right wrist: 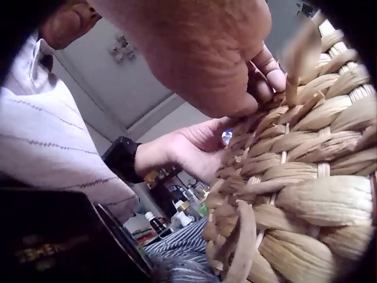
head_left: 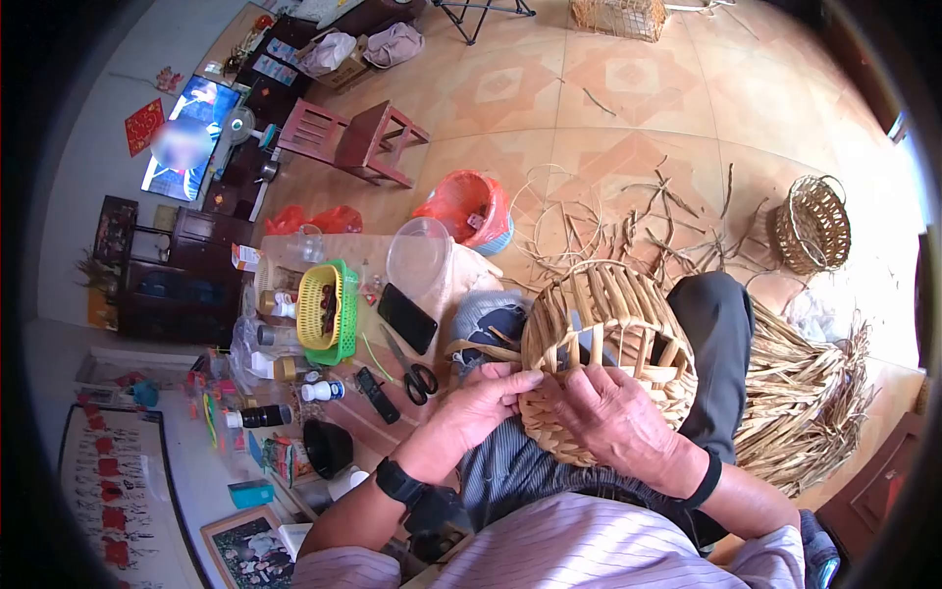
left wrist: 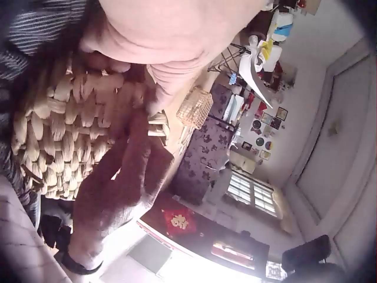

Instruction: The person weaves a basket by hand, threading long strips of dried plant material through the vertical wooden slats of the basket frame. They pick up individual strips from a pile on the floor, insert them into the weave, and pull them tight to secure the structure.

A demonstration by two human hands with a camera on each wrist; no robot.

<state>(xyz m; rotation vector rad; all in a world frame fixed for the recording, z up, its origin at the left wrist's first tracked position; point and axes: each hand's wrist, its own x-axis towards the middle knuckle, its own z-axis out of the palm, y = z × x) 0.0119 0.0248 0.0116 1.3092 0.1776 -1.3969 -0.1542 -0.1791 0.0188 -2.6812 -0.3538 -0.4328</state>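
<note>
Basket [head_left: 572, 304] on lap [head_left: 721, 329], four o'clock in head view. Left hand [head_left: 488, 401] pinches its nine-o'clock edge; right hand [head_left: 620, 420] seems to grip near six, fingertips partly hidden. I judge it light, springy; hold by dense weave [right wrist: 324, 200].

I see the head camera looking forward and down over the shirt [head_left: 579, 540], set well back, wide enough to reach the TV [head_left: 204, 106] and floor [head_left: 505, 93]. The left wrist's, tilted, looks from close by its left hand [head_left: 491, 401] across the basket [head_left: 549, 439] to the right hand [head_left: 628, 420] and the far window [left wrist: 253, 193]. The right wrist's sits nearest the basket, facing up toward the ceiling [right wrist: 88, 68]. All three share the basket and both hands.
</note>
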